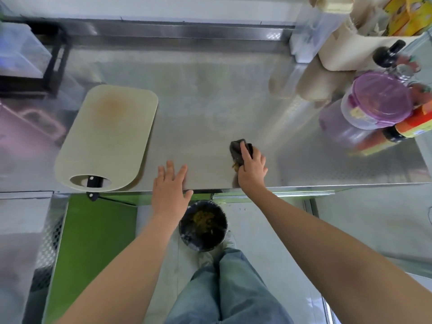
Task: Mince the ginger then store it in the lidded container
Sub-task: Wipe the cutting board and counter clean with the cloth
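Mostly we look down on a steel counter (210, 101), a pale cutting board (105, 136) lying at its left and a dark bin (203, 226) of yellowish scraps on the floor (268, 230) below. The purple-lidded container (376, 101) stands closed at the right, well apart from our left hand (170, 185), flat at the near edge with fingers (170, 167) spread, and our right hand (252, 169), fingers curled round a dark cloth (236, 149) touching yellowish ginger bits (235, 166).

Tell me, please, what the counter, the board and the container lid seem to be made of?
Counter: likely stainless steel, with a textured sheen that mirrors nearby things. Board: probably plastic, matte beige, stained orange-brown, with a cut-out handle hole. Lid: translucent purple plastic, glossy by its highlights.
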The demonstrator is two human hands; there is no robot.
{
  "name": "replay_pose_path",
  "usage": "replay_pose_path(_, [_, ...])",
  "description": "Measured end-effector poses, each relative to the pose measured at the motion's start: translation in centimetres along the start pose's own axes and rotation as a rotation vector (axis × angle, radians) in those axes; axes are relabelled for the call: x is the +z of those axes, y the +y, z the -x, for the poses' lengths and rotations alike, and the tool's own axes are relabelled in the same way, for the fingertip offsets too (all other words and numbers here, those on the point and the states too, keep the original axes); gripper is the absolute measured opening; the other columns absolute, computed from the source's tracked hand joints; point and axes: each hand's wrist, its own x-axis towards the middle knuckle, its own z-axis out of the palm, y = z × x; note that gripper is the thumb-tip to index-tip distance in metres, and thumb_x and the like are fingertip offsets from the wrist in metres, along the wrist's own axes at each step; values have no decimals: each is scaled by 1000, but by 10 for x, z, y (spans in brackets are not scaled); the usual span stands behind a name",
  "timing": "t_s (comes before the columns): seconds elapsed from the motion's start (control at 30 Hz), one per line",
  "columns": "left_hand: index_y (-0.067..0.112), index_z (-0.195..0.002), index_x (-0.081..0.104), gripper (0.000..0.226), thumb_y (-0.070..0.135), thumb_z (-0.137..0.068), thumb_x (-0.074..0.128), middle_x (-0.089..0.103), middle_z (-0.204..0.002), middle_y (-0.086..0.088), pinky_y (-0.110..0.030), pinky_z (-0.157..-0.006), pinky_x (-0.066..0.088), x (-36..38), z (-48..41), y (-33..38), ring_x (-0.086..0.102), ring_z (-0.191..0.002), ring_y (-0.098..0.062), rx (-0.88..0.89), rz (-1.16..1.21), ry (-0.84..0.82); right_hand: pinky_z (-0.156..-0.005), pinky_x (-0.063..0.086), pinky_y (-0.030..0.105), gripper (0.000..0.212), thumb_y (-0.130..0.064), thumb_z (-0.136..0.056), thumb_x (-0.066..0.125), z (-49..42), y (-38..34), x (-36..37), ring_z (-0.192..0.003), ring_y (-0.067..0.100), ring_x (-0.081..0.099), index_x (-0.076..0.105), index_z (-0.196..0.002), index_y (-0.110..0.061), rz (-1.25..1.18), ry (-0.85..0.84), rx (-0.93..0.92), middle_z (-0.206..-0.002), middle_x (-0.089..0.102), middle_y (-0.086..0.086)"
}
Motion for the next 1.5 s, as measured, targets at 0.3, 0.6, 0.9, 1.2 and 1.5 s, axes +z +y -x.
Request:
replay_pose_path(0.3, [26,-154,11,63,28,-100,45,-4,-161,-10,-41,-121,10,-1,3,-7,-4,-148,-29,0,75,-2,-95,17,28,67,9,-87,33,1,-6,4,-128,25,30,47,-141,-27,-131,-70,-310,-144,39,4])
replay_pose_path(0.6, [28,-153,9,61,32,-101,40,0,-161,-12,-43,-120,15,-5,12,-34,2,-148,-32,32,-33,20,-99,22,36,66,4,-89,38,15,-22,21,-130,25,27,39,-146,-29,-62,-79,-210,-147,34,3])
replay_pose_path(0.9, [29,-153,8,57,23,-104,34,2,-161,-7,-39,-115,24,-16,11,-56,10,-147,-28,163,-106,17,-92,21,30,64,10,-86,38,71,-35,54,-123,20,34,55,-135,-28,-164,-93,-319,-136,46,2])
replay_pose_path(1.2, [25,-153,11,63,12,-99,42,1,-161,-10,-43,-118,15,-12,10,-55,4,-148,-31,182,-91,37,-107,30,40,63,14,-80,37,65,-37,28,-118,21,39,63,-126,-21,-362,89,-235,-131,51,3])
replay_pose_path(1.5, [25,-152,15,62,9,-98,42,2,-161,-6,-41,-116,20,-14,6,-52,6,-148,-28,156,-36,27,-100,30,37,66,13,-82,42,71,-41,56,-117,23,37,57,-133,-26,-191,9,-214,-137,47,3])
